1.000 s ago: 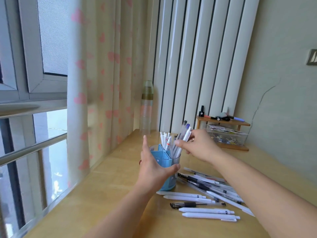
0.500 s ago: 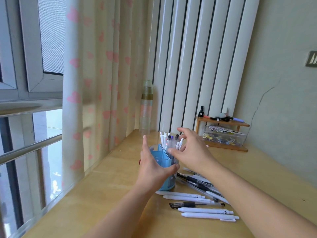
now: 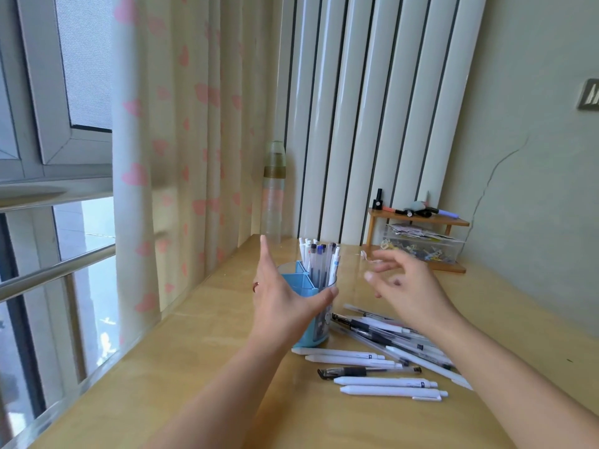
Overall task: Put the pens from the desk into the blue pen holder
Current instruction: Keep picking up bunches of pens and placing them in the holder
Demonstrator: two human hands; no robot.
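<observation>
Right hand (image 3: 411,286) has left the pen holder (image 3: 311,332) — empty, fingers loose.

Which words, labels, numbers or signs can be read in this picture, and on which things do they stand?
No text can be read.
White pens on the desk: small dark marks near the clip end, too small to read.
Blue pen holder: a printed picture low on its side, no readable letters.
Wall plate at the right edge: cut off and blurred.
Papers in the clear box: print too small to read.
</observation>
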